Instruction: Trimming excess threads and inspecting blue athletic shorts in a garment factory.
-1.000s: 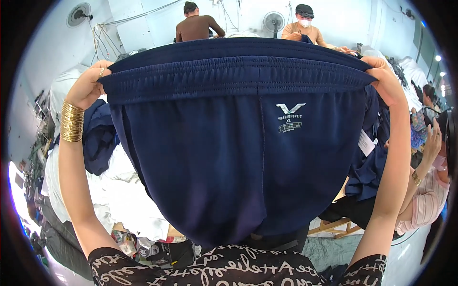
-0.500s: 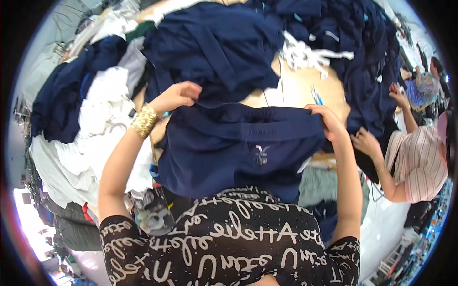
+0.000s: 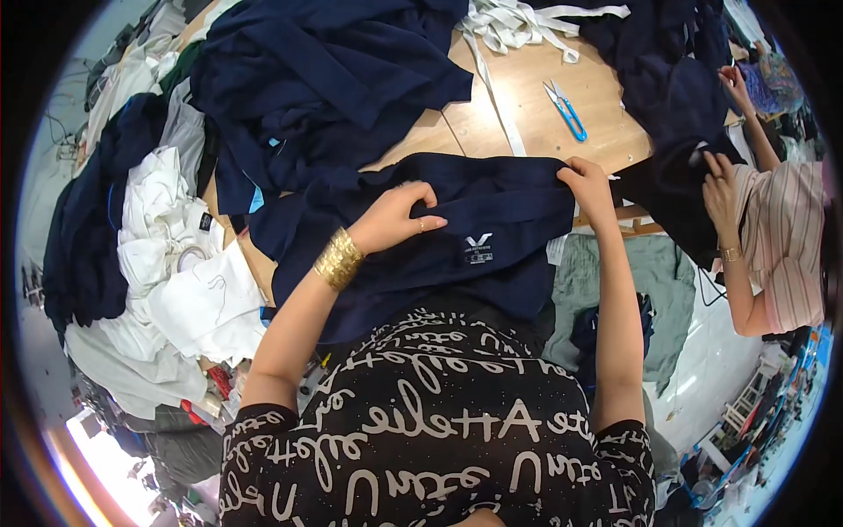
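Observation:
A navy garment (image 3: 378, 290) with a wide waistband and a small white print lies spread in front of me, over the near table edge. My right hand (image 3: 590, 189) pinches the right end of its waistband, thumb on top. On the waistband's left half rests my left hand (image 3: 395, 218), its fingers loosely bent with a gap between them and no cloth visible there. A gold cuff (image 3: 339, 259) circles my left wrist. The cloth's underside is hidden.
Navy clothes (image 3: 325, 70) are heaped beyond the garment. Blue-handled thread snips (image 3: 566, 112) and white strips (image 3: 509, 26) lie on the wooden table (image 3: 606, 145). White clothes (image 3: 189, 299) are piled left. At right, a co-worker's hand (image 3: 722, 189) touches dark cloth.
My left hand has moved right and nearer, from beyond the waistband's left end onto it. My right hand keeps its pinch. The view has shifted, showing more table and the snips.

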The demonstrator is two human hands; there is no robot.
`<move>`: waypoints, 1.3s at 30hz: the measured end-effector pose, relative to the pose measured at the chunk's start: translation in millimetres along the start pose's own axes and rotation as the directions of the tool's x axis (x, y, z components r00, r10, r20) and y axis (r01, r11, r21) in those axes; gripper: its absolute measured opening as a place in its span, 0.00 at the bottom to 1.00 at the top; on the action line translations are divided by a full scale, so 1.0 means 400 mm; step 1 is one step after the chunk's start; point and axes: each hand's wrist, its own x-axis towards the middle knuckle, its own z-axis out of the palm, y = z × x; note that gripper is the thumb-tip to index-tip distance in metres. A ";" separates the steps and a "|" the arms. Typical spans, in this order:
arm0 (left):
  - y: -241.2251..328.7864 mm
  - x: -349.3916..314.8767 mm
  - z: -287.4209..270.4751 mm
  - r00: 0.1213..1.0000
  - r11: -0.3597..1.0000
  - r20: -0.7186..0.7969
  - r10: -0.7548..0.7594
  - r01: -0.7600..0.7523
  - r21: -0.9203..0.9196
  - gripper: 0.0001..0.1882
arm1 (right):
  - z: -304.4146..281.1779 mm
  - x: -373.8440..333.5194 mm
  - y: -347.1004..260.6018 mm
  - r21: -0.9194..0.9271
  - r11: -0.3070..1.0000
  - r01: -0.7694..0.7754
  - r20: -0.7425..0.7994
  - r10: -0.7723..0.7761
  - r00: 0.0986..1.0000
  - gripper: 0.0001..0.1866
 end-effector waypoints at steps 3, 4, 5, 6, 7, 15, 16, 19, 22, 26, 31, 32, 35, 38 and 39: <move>0.043 -0.016 -0.004 0.989 0.853 -0.005 -0.151 0.127 -0.506 0.10 | -0.057 -0.020 -0.068 0.279 0.948 -0.154 0.263 0.079 0.962 0.14; 0.078 -0.017 -0.017 0.986 0.775 0.000 -0.165 0.129 -0.619 0.09 | -0.065 -0.024 -0.068 0.288 0.946 -0.148 0.245 0.076 0.966 0.14; 0.116 -0.010 -0.037 0.988 0.768 -0.024 -0.151 0.102 -0.632 0.10 | -0.074 -0.024 -0.068 0.117 0.993 0.017 0.076 -0.026 0.997 0.15; 0.134 -0.010 -0.046 0.990 0.774 -0.023 -0.141 0.095 -0.626 0.10 | -0.081 -0.032 -0.068 -0.085 0.985 0.149 -0.066 -0.155 0.986 0.17; 0.145 -0.010 -0.055 0.987 0.748 0.014 -0.160 0.130 -0.651 0.11 | -0.087 -0.051 -0.131 -0.237 0.920 0.312 -0.181 -0.358 0.916 0.20; 0.267 0.009 -0.101 0.992 0.641 0.094 -0.089 0.129 -0.756 0.18 | 0.032 -0.139 -0.281 0.085 0.869 0.487 -0.005 -0.488 0.873 0.18; 0.276 0.006 -0.119 0.991 0.648 0.091 -0.100 0.135 -0.749 0.19 | 0.033 -0.110 -0.264 -0.215 0.894 0.394 -0.178 -0.433 0.884 0.17; 0.291 -0.001 -0.120 0.992 0.627 0.049 -0.117 0.112 -0.771 0.19 | -0.028 -0.174 -0.355 0.022 0.770 0.637 -0.513 -0.539 0.668 0.16; 0.351 -0.007 -0.092 0.994 0.646 -0.048 -0.095 0.025 -0.763 0.19 | -0.033 -0.253 -0.419 -0.011 0.485 0.875 -0.260 -0.846 0.465 0.19; 0.351 0.016 -0.104 0.993 0.648 -0.047 -0.107 0.033 -0.761 0.19 | -0.040 -0.141 -0.285 0.410 0.780 0.472 -0.406 -0.308 0.861 0.19; 0.387 -0.002 -0.107 0.994 0.594 0.013 -0.110 0.076 -0.801 0.20 | -0.123 -0.215 -0.332 0.660 0.699 0.274 0.170 -0.495 0.852 0.13; 0.394 -0.002 -0.107 0.994 0.592 0.016 -0.111 0.079 -0.802 0.20 | -0.130 -0.231 -0.334 0.615 0.753 0.234 0.222 -0.450 0.865 0.12; 0.417 -0.006 -0.106 0.995 0.590 0.037 -0.089 0.083 -0.803 0.20 | -0.130 -0.254 -0.341 0.780 0.616 0.115 0.151 -0.363 0.919 0.13; 0.429 -0.008 -0.114 0.994 0.531 0.027 -0.109 0.082 -0.843 0.19 | -0.128 -0.260 -0.337 0.834 0.547 0.065 0.153 -0.343 0.927 0.13; 0.431 -0.006 -0.113 0.994 0.530 0.029 -0.107 0.082 -0.844 0.19 | -0.128 -0.263 -0.339 0.855 0.516 0.045 0.144 -0.320 0.936 0.13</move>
